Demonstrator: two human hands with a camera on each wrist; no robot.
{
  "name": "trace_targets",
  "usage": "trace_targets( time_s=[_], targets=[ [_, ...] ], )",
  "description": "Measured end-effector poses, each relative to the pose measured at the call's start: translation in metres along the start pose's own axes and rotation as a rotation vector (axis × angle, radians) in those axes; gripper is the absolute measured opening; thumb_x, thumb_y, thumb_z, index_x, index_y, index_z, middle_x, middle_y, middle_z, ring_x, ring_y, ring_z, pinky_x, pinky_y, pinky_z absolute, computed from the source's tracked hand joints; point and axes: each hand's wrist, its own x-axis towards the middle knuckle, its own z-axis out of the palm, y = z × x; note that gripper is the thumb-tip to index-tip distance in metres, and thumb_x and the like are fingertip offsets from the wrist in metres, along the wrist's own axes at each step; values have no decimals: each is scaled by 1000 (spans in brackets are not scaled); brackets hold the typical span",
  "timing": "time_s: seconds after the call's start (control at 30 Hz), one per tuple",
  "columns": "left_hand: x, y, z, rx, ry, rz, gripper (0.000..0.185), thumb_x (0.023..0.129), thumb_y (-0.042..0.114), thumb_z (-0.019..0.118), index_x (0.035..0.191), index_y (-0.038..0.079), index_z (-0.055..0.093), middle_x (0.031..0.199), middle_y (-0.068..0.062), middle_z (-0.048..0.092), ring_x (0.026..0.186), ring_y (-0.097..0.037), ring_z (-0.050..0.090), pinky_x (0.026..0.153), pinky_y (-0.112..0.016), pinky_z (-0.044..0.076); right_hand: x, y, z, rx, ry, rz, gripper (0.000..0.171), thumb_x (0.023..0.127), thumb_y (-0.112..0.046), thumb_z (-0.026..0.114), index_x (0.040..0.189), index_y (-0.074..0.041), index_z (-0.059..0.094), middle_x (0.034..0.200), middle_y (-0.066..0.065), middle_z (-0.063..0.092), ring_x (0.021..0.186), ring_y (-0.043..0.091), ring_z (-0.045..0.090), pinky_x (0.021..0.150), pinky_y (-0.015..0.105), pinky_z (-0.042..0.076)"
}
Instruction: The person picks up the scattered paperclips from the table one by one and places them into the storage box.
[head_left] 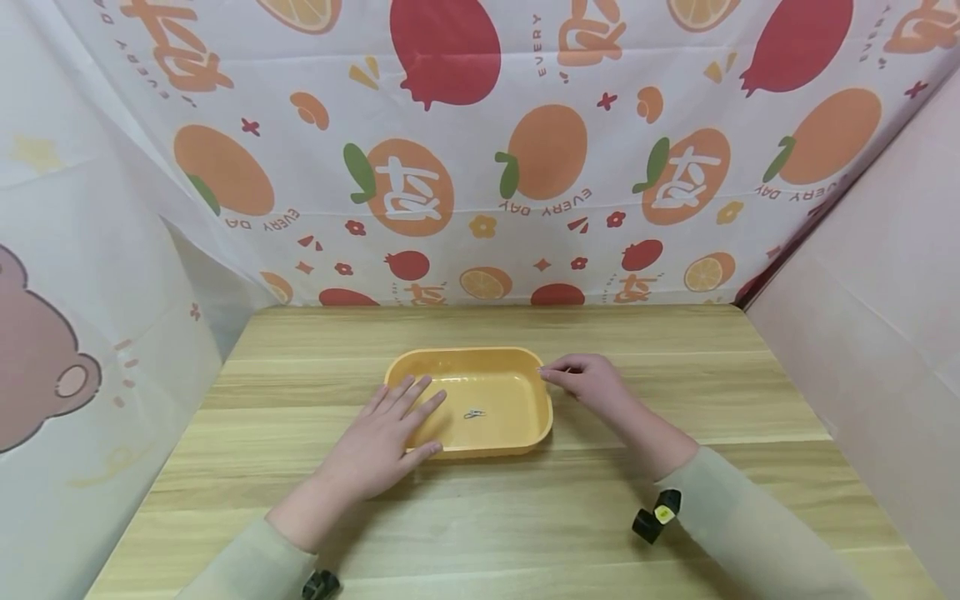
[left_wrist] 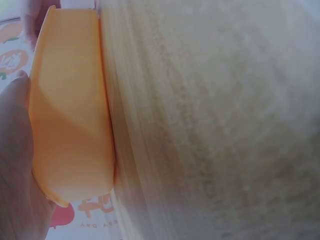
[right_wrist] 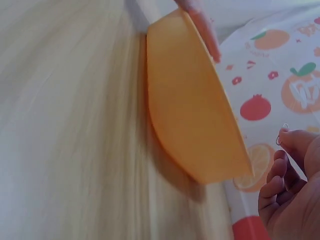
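A yellow rectangular tray (head_left: pixel 491 452) sits on the table, with a little cluster of silver wire pieces (head_left: pixel 474 413) on its floor. My left hand (head_left: pixel 386 433) lies over the tray's left end, fingers straight and spread across the rim, thumb along the front edge. Just off the right rim, my right hand (head_left: pixel 592 383) pinches a small wire paper clip (right_wrist: pixel 285 127) between thumb and forefinger. Its rounded wire end pokes out past the fingertips in the right wrist view; the rest is hidden. The other right fingers are curled in.
The wooden table (head_left: pixel 600 533) stretches out around the tray. A fruit-print cloth (head_left: pixel 480 233) hangs along the table's back edge, and pale cloths hang at the left and right sides. Small black devices (head_left: pixel 656 517) are worn at the wrists.
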Motion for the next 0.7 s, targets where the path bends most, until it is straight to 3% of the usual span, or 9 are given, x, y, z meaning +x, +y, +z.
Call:
trace_targets(
  time_s=[0.33, 0.53, 0.7],
  targets=[
    [-1, 1, -1, 2, 28, 7, 69, 99, 62, 42, 156, 25, 33, 162, -9, 26, 148, -34, 22, 119, -57, 18, 10, -25, 27, 39, -69, -28, 23, 86, -32, 79, 96, -12, 79, 89, 24, 63, 68, 20, 53, 58, 28, 46],
    [0, -1, -1, 2, 4, -1, 69, 99, 62, 41, 158, 27, 28, 164, -6, 23, 150, -31, 18, 120, -55, 15, 15, -33, 42, 17, -120, -47, 28, 86, -34, 78, 99, -9, 79, 90, 25, 64, 70, 27, 55, 57, 29, 46],
    [0, -2, 1, 5, -5, -4, 69, 99, 62, 41, 158, 29, 26, 164, -6, 22, 151, -30, 16, 120, -55, 15, 19, -37, 52, 9, -127, -61, 27, 87, -35, 77, 99, -11, 79, 92, 25, 64, 70, 21, 54, 58, 29, 46]
  ],
)
